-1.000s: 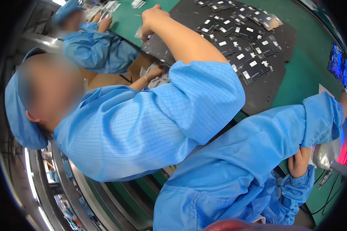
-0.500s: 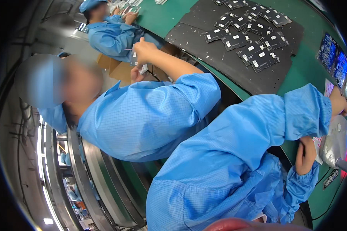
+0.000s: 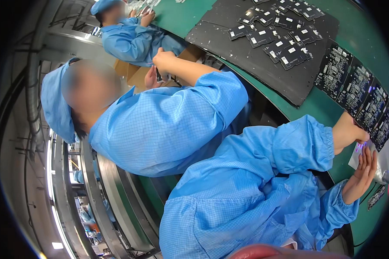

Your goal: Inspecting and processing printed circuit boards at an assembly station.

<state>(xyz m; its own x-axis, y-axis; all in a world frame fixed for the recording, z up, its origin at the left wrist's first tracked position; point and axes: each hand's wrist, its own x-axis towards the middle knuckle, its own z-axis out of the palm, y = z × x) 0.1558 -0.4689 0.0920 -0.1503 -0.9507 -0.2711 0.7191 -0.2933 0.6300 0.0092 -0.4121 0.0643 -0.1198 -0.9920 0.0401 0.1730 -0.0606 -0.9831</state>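
A panel of several joined black circuit boards [image 3: 354, 88] is tilted over the right side of the green table. My left hand [image 3: 349, 133] grips its near edge, with the fingers bent against it. Just below, my right hand [image 3: 359, 178] is open, its fingers stretched up toward the panel's lower corner; whether they touch it I cannot tell. Behind my hands lies a white sheet [image 3: 355, 159] with pink marks, mostly hidden. A pale rounded lamp head [image 3: 384, 166] is partly seen beside my right fingers.
Several black cards [image 3: 289, 55] with white labels lie on a black mat [image 3: 222, 32]. A narrow circuit board [image 3: 377, 197] rests on the green table [image 3: 307, 113] near a cable. At my left a co-worker [image 3: 168, 121] holds a small dark piece; another person [image 3: 129, 39] sits farther off.
The circuit board panel has come out of the blue light, leftward and toward the mat, with my left hand on it. My right hand's fingers have straightened and risen.
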